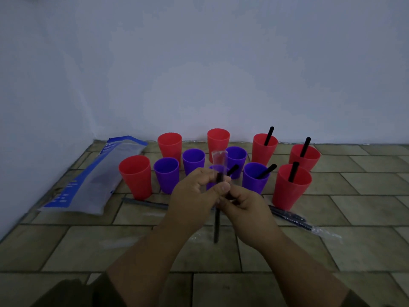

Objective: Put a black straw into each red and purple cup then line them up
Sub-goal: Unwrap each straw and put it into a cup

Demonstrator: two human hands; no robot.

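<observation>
above the floor (pixel 88 247), straw (pixel 216 227) upright, pinched by left fingers (pixel 221 188), right fingers (pixel 231 202)

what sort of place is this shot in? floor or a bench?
Probably the floor of a bare indoor room, near a corner: a brick-pattern tiled floor, a plain painted back wall meeting a side wall on the left, and the cups standing straight on the tiles.

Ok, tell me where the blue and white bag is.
In the head view the blue and white bag lies flat on the tiled floor at the left, near the left wall, right beside the leftmost red cup.
</observation>
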